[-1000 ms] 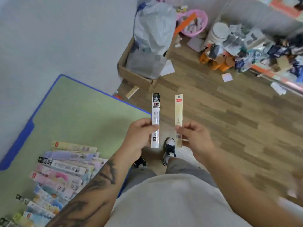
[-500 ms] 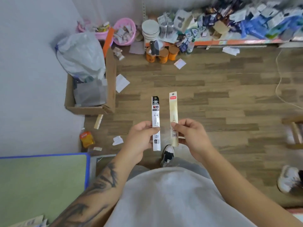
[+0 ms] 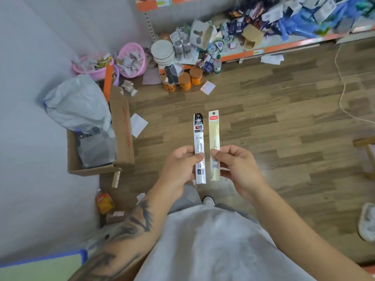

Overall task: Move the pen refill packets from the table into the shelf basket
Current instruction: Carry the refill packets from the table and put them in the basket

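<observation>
My left hand (image 3: 180, 165) pinches a black-and-white pen refill packet (image 3: 199, 136) upright at chest height. Beside it my right hand (image 3: 237, 165) pinches a cream packet with a red label (image 3: 214, 130), also upright. The two packets stand parallel, a small gap between them, over the wooden floor. A pink basket (image 3: 140, 63) full of small packets sits on the floor by the shelf's left end, with a second pink basket (image 3: 81, 67) to its left. Only a corner of the green table (image 3: 40, 266) shows at the bottom left.
An open cardboard box (image 3: 121, 126) with a grey plastic bag stands at the left wall. The low orange-edged shelf (image 3: 294, 44) is heaped with packaged goods. Orange jars (image 3: 184, 81), paper scraps and a white cord (image 3: 343, 92) lie on the floor. A shoe (image 3: 367, 222) shows at right.
My view has swung right, away from the table and toward the shelf; the table's packets have left the view. Both hands keep their packets, now held closer together.
</observation>
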`<move>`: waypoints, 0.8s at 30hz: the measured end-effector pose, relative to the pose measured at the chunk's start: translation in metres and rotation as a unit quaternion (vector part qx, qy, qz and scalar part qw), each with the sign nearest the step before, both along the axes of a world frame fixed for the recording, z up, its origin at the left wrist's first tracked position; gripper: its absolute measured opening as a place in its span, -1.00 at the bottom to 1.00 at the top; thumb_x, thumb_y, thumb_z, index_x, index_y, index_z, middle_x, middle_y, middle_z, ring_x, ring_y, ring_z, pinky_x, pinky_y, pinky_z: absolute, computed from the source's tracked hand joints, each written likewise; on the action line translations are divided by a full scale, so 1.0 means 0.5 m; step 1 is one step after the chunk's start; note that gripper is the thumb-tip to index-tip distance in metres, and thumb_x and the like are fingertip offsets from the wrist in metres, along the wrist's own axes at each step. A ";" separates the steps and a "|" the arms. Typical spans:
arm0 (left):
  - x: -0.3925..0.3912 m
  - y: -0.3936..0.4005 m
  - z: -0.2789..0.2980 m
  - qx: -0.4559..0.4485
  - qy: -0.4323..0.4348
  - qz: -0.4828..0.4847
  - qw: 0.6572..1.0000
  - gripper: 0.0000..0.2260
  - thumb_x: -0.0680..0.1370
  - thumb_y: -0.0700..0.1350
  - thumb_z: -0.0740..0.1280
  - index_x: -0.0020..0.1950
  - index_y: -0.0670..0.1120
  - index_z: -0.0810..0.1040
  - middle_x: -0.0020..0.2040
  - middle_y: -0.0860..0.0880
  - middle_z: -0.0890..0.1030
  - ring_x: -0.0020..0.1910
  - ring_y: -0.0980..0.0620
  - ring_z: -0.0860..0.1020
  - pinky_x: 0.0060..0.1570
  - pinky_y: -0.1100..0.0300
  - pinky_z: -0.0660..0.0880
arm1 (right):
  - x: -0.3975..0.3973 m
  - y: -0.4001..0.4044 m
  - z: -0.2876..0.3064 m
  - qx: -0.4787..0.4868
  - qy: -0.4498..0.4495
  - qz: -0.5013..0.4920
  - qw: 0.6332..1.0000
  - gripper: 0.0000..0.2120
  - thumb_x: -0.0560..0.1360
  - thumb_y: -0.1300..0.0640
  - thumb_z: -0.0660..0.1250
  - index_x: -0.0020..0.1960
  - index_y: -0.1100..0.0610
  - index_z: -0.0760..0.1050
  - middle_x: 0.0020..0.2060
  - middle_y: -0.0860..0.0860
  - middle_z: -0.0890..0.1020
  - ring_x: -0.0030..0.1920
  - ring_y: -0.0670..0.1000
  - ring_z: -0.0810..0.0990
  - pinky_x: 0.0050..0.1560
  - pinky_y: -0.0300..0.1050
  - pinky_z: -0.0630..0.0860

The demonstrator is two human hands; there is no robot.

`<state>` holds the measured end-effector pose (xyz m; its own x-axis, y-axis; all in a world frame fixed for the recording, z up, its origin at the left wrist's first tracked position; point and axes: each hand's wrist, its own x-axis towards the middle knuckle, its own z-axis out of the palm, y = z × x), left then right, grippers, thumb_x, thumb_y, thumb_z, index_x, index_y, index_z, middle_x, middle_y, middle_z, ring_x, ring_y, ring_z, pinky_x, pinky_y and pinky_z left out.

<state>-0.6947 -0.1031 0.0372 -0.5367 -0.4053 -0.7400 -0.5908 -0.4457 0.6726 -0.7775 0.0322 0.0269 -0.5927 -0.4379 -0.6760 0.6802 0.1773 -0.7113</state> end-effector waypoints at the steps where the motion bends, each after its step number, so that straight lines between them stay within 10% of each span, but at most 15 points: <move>1: -0.030 -0.013 -0.002 -0.002 0.000 -0.005 1.000 -0.83 0.62 -0.26 0.39 0.20 -0.14 0.64 0.00 -0.10 0.76 -0.10 -0.07 0.73 0.00 -0.10 0.69 | -0.026 -0.013 -0.001 -0.003 -0.002 -0.007 1.000 -0.89 0.57 0.22 0.44 -0.13 0.17 0.59 -0.22 0.13 0.72 -0.26 0.07 0.68 -0.25 -0.09 0.59; 24: -0.795 -0.457 0.057 0.028 0.036 -0.040 0.998 -0.96 0.61 -0.21 0.41 0.04 -0.11 0.64 -0.08 -0.13 0.75 -0.15 -0.08 0.69 0.06 -0.21 0.64 | -0.743 -0.433 0.067 0.012 0.066 -0.070 0.995 -0.84 0.63 0.14 0.40 -0.09 0.18 0.62 -0.13 0.21 0.74 -0.19 0.13 0.69 -0.23 -0.05 0.62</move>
<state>-1.0921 -0.3316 0.0655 -0.6185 -0.3185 -0.7184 -0.5768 -0.4369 0.6902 -1.1492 -0.1843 0.0606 -0.7308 -0.3301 -0.5975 0.6008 0.1047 -0.7925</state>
